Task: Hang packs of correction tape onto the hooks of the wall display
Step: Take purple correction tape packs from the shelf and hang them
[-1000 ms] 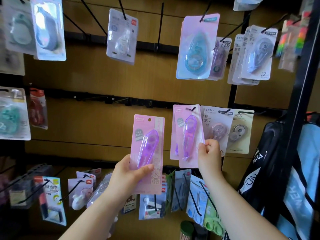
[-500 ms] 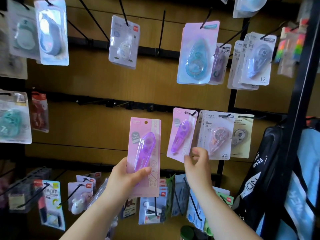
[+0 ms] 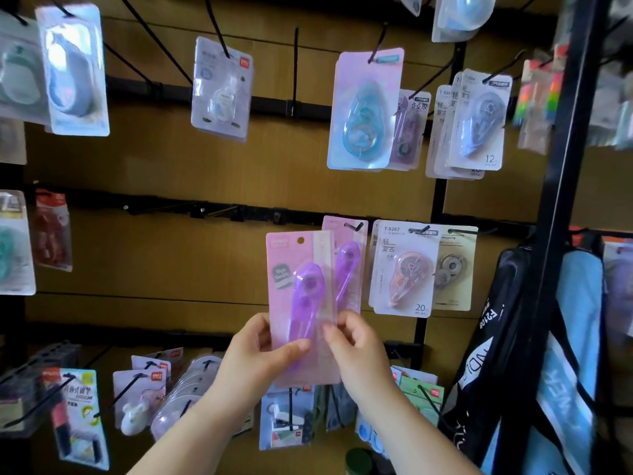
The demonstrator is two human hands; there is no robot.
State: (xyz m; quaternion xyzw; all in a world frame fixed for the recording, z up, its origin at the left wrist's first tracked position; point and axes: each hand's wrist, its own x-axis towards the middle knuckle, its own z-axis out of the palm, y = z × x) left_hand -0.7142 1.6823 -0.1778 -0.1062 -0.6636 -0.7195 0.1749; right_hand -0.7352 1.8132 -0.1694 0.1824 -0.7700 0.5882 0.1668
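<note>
Wall display: a brown wooden wall display (image 3: 171,159) with black rails and long black hooks. Many blister packs already hang on it in rows.
Bag: a black and blue fabric bag (image 3: 565,337) hangs at the right, beside the display, and takes no part.
Held pack: a tall pink card with a clear blister and a long purple correction tape inside, the held pack (image 3: 284,265), stands upright in front of the middle row. Half a second ago it was further left and apart from its neighbour. Now it has moved right, and its right edge covers part of the hung pack.
Hung pack: the same kind of pink card with purple tape, the hung pack (image 3: 347,265), sits on its hook with no hand on it. One second ago the right hand was at its lower edge. I judge this one finished.
Left hand: the left hand (image 3: 260,354) grips the lower part of the held pack, with the thumb across the front.
Right hand: the right hand (image 3: 359,344) has come over from the hung pack. It now pinches the lower right edge of the held pack with curled fingers. With two hands on it, I think the aiming begins.
Hook: the thin black hook (image 3: 356,227) carries the hung pack and is probably the goal again.
Hang hole: the small round hang hole (image 3: 300,240) at the top of the held pack is free, not yet on any hook.
</note>
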